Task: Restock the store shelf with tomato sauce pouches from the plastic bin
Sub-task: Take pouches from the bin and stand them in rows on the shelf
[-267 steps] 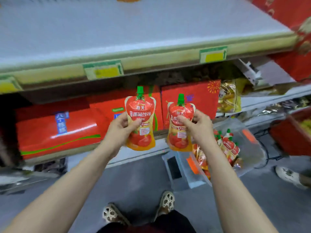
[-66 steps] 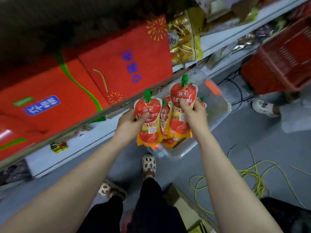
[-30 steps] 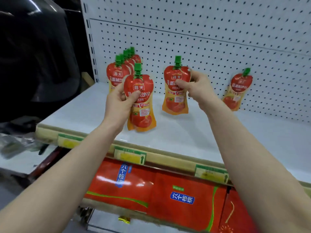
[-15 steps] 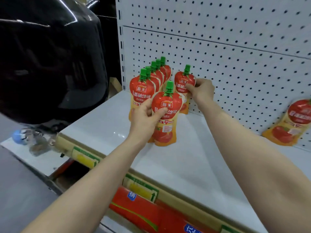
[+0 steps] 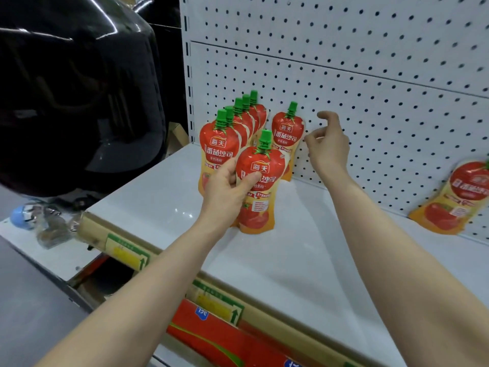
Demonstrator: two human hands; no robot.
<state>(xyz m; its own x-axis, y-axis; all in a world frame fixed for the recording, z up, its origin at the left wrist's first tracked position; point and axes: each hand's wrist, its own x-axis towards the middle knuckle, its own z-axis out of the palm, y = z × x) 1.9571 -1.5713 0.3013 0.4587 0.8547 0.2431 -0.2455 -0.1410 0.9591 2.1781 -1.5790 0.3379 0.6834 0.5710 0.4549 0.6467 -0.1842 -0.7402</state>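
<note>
Squarely in left hand (image 5: 226,188): front pouch (image 5: 259,211).

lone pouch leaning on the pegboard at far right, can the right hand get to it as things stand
Probably yes: the right hand holds nothing, and only bare shelf lies between it and the lone pouch along the pegboard.

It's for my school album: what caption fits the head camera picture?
Left hand holds a tomato sauce pouch on the shelf; empty right hand beside a second pouch.
</note>
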